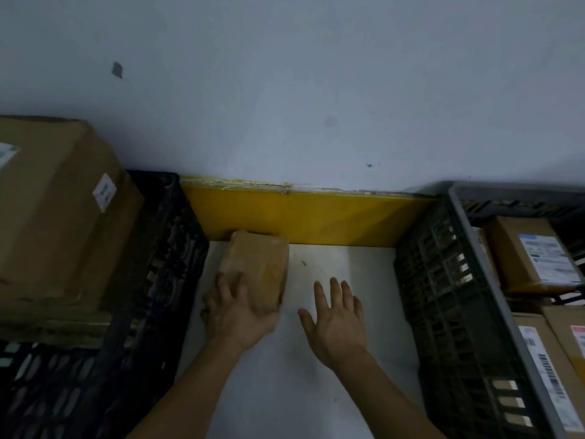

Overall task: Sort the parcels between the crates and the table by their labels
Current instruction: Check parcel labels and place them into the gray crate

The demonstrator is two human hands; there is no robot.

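A small brown cardboard parcel [261,264] sits on the pale floor [342,280] between two crates, its far end against the yellow skirting. My left hand [235,312] holds the parcel's near end, with fingers curled over its top and left side. My right hand [337,321] hovers just right of the parcel with fingers spread and straight, holding nothing. A black crate [158,280] stands on the left with a large brown box [60,217] on top. A grey crate [468,280] on the right holds several labelled parcels [535,255].
A grey-white wall [285,90] rises behind the yellow skirting [316,217]. The strip of floor between the crates is narrow. The scene is dim.
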